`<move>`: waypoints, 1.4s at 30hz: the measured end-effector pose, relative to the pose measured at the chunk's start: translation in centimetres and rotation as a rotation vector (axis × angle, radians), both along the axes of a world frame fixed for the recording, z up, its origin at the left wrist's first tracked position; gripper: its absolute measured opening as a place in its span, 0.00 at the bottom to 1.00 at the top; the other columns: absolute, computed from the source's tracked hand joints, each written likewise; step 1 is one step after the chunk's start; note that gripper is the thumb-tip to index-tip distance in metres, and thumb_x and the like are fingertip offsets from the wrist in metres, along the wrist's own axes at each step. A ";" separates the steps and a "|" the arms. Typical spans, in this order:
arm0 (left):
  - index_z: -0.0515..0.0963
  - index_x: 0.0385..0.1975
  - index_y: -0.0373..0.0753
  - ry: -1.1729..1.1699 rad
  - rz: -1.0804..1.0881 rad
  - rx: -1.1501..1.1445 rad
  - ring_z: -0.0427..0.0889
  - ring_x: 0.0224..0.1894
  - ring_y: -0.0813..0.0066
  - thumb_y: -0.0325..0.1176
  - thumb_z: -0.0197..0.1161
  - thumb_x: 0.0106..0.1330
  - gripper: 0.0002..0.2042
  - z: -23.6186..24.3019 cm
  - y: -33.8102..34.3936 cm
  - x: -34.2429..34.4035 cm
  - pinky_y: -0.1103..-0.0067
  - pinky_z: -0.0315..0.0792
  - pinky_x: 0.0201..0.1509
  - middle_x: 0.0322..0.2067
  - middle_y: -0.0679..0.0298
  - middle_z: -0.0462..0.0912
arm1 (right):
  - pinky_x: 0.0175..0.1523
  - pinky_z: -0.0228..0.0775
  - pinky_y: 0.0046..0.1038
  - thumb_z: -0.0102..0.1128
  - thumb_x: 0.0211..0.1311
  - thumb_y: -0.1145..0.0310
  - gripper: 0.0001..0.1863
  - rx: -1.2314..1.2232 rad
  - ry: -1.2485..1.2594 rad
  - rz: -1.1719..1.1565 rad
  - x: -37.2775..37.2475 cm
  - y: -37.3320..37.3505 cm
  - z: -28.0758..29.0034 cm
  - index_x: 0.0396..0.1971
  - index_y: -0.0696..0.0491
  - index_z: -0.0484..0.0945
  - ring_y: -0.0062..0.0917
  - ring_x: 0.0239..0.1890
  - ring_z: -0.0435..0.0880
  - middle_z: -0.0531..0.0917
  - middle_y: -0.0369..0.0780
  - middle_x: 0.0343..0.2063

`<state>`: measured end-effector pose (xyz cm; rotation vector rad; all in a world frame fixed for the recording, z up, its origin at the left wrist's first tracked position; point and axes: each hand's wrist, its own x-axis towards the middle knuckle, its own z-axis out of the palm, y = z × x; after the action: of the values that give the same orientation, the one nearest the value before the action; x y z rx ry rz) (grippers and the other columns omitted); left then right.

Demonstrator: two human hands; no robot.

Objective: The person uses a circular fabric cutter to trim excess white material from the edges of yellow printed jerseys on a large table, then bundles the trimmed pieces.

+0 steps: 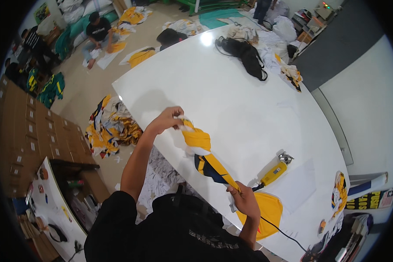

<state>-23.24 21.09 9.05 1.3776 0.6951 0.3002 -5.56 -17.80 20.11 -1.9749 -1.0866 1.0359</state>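
Observation:
My left hand [167,119] grips one end of a twisted yellow, white and navy garment [203,153], held out over the white table [231,96]. My right hand [242,198] pinches the other end close to my body, where the yellow cloth fans out on the table edge. The garment stretches taut between both hands. A yellow handheld electric cutter [274,172] with a black cable lies on the table just right of my right hand.
A black bag [246,52] and heaps of cloth sit at the table's far end. Yellow and white garments [111,126] lie piled on the floor left of the table. Cardboard boxes [39,139] stack at left. People sit on the floor at far left.

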 end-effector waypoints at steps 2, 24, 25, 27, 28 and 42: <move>0.76 0.50 0.35 -0.005 -0.083 -0.165 0.84 0.42 0.73 0.20 0.66 0.61 0.17 0.7 0.1 2.0 0.77 0.85 0.45 0.41 0.60 0.81 | 0.27 0.64 0.31 0.58 0.79 0.59 0.15 0.011 -0.013 -0.090 1.4 0.3 -2.4 0.43 0.58 0.79 0.22 0.18 0.73 0.74 0.40 0.15; 0.86 0.37 0.29 0.130 0.155 0.312 0.80 0.31 0.79 0.36 0.65 0.65 0.13 -14.8 -4.2 6.3 0.76 0.75 0.34 0.29 0.63 0.86 | 0.61 0.69 0.50 0.75 0.53 0.51 0.36 0.093 -0.572 0.120 1.6 22.3 -17.6 0.62 0.49 0.76 0.42 0.61 0.77 0.79 0.41 0.60; 0.85 0.35 0.29 0.100 0.113 0.192 0.79 0.30 0.79 0.35 0.66 0.64 0.13 -11.2 -4.6 6.6 0.76 0.74 0.33 0.28 0.63 0.86 | 0.60 0.69 0.50 0.75 0.54 0.51 0.35 0.058 -0.560 0.093 2.5 21.3 -17.7 0.62 0.48 0.76 0.41 0.61 0.77 0.79 0.40 0.60; 0.85 0.33 0.30 0.285 0.057 0.227 0.79 0.28 0.79 0.35 0.67 0.63 0.12 -10.6 -3.0 5.1 0.77 0.72 0.30 0.27 0.64 0.85 | 0.60 0.70 0.50 0.73 0.55 0.50 0.34 0.032 -0.503 0.110 1.6 20.4 -17.0 0.61 0.45 0.76 0.40 0.61 0.77 0.79 0.37 0.59; 0.85 0.31 0.30 0.263 0.079 0.152 0.78 0.26 0.80 0.35 0.67 0.62 0.12 -10.0 -3.2 5.4 0.77 0.71 0.29 0.25 0.64 0.84 | 0.60 0.70 0.50 0.73 0.56 0.50 0.33 0.046 -0.480 0.077 1.3 19.9 -16.8 0.61 0.45 0.76 0.40 0.60 0.77 0.79 0.37 0.59; 0.78 0.47 0.32 0.209 0.107 -0.280 0.83 0.44 0.74 0.45 0.69 0.70 0.21 -3.6 -10.2 8.7 0.77 0.79 0.43 0.41 0.60 0.83 | 0.70 0.62 0.54 0.71 0.60 0.45 0.44 0.059 -0.402 -0.161 2.0 13.6 -17.7 0.72 0.48 0.67 0.50 0.67 0.72 0.71 0.48 0.67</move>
<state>-14.49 10.94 5.49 1.1155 0.9489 0.1375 -3.57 -4.23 2.45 -2.2366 -1.1236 0.5268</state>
